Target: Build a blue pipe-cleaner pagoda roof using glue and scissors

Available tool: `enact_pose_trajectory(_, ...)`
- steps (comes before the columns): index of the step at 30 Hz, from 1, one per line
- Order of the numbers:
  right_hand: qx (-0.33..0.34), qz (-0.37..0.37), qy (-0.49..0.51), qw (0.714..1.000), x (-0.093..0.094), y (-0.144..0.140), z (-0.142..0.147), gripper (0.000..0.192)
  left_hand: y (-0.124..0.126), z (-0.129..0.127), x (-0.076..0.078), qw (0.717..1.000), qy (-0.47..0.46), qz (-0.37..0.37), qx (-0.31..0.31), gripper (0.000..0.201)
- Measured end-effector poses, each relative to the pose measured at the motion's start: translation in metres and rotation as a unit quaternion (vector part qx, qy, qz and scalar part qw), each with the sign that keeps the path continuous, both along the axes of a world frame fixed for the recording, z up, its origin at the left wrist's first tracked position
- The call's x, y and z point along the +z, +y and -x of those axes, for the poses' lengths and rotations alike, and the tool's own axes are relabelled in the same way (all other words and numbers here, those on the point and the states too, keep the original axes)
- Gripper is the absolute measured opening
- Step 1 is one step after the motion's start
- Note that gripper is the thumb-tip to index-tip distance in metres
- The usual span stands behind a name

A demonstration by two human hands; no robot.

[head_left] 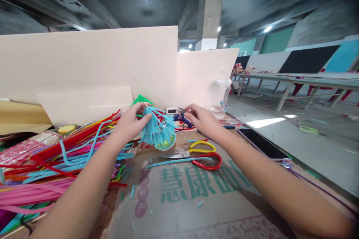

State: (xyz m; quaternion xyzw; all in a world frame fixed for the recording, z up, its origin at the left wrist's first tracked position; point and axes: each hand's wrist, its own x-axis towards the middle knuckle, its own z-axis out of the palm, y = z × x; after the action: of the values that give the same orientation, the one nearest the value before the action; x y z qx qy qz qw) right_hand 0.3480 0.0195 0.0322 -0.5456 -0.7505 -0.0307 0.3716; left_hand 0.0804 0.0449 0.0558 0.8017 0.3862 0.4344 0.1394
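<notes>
My left hand [134,119] is closed on the top of a light blue pipe-cleaner umbrella [157,130], pinching it near its tip. The umbrella hangs tilted, its ribbed canopy toward the right and a green patch at its lower edge. My right hand [202,119] reaches over a dark blue glue gun [183,120], thumb and fingers apart and bent; whether they touch it is unclear. Below both hands lie scissors [185,154] with one yellow and one red handle. A light blue pipe cleaner [176,162] crosses the red handle.
Many coloured pipe cleaners [56,171] are heaped at left. A green pipe-cleaner piece [141,99] and small white digital display [172,111] stand behind. At right are a clear jar [220,99] and phone [262,143]. Printed cardboard [157,216] covers the table before a white partition [89,63].
</notes>
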Motion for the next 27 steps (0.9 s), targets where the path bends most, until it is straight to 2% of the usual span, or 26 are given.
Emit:
enact_pose_trajectory(2,0.004,0.056,-0.017,0.998,-0.021,0.018,-0.006,0.019,0.011,0.004,-0.007,1.0,0.011,-0.004,0.005,0.042)
enact_pose_trajectory(5,0.002,0.087,-0.032,0.996,-0.052,0.037,-0.009,0.019,0.024,0.007,-0.017,1.0,0.0,-0.015,0.011,0.049)
enact_pose_trajectory(9,-0.008,0.105,-0.059,0.993,-0.076,0.043,-0.009,0.02,0.03,0.007,-0.023,1.0,-0.027,-0.008,-0.013,0.051)
enact_pose_trajectory(17,-0.009,0.106,-0.126,0.986,-0.093,0.043,-0.012,0.015,0.024,0.003,-0.024,0.999,0.006,0.026,-0.046,0.057)
enact_pose_trajectory(20,-0.013,0.11,-0.133,0.985,-0.097,0.046,-0.012,0.013,0.018,0.003,-0.018,1.0,0.021,0.005,0.015,0.055)
enact_pose_trajectory(23,-0.015,0.112,-0.136,0.984,-0.098,0.048,-0.012,0.014,0.006,0.002,-0.008,0.984,0.124,-0.02,0.123,0.049)
enact_pose_trajectory(25,-0.018,0.113,-0.136,0.984,-0.099,0.049,-0.012,0.015,-0.002,0.0,-0.004,0.971,0.198,-0.017,0.129,0.048)
enact_pose_trajectory(27,-0.02,0.114,-0.136,0.984,-0.099,0.049,-0.012,0.015,-0.007,-0.003,-0.002,0.964,0.236,-0.011,0.119,0.045)
